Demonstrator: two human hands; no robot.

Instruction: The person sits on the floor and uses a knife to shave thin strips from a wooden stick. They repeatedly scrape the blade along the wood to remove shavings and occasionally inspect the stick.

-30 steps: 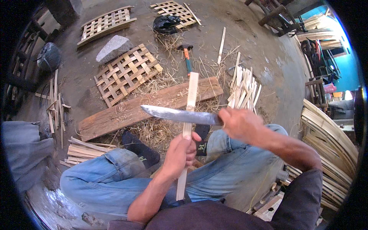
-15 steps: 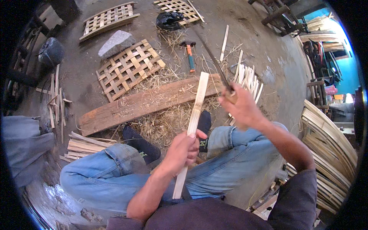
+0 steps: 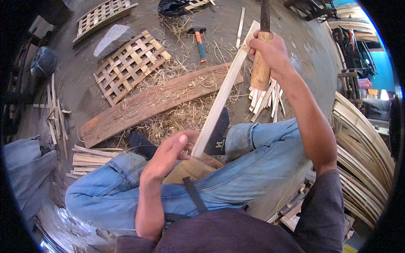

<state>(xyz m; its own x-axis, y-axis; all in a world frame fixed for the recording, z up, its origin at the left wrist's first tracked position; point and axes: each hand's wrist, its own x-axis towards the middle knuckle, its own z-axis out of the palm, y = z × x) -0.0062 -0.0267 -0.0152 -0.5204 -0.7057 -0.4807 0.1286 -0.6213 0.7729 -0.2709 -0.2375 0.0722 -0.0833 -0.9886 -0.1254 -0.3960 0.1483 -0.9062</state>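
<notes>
My right hand (image 3: 272,52) is raised at the upper right, closed round a knife with a thick pale wooden handle (image 3: 261,78) and a dark blade (image 3: 265,14) that points away from me. The same fingers also pinch the far end of a flat, pale bamboo strip (image 3: 223,95). The strip slants down toward my lap. By its near end is my left hand (image 3: 171,152), open, thumb up and fingers stretched toward the strip. Some of those fingertips are behind the strip, so whether they touch it I cannot tell.
A wooden plank (image 3: 156,105) lies across the floor beyond my feet, among curly shavings (image 3: 181,111). Farther off are a woven slat panel (image 3: 133,63), a grey stone (image 3: 112,40) and a hammer (image 3: 200,44). Cut strips (image 3: 268,99) lie right of the plank; long strips (image 3: 363,156) are stacked at far right.
My left hand has loosened its grip on the strip's middle and is now near its lower end. The right hand has pinched the strip's far end, with the knife turned more upright.
</notes>
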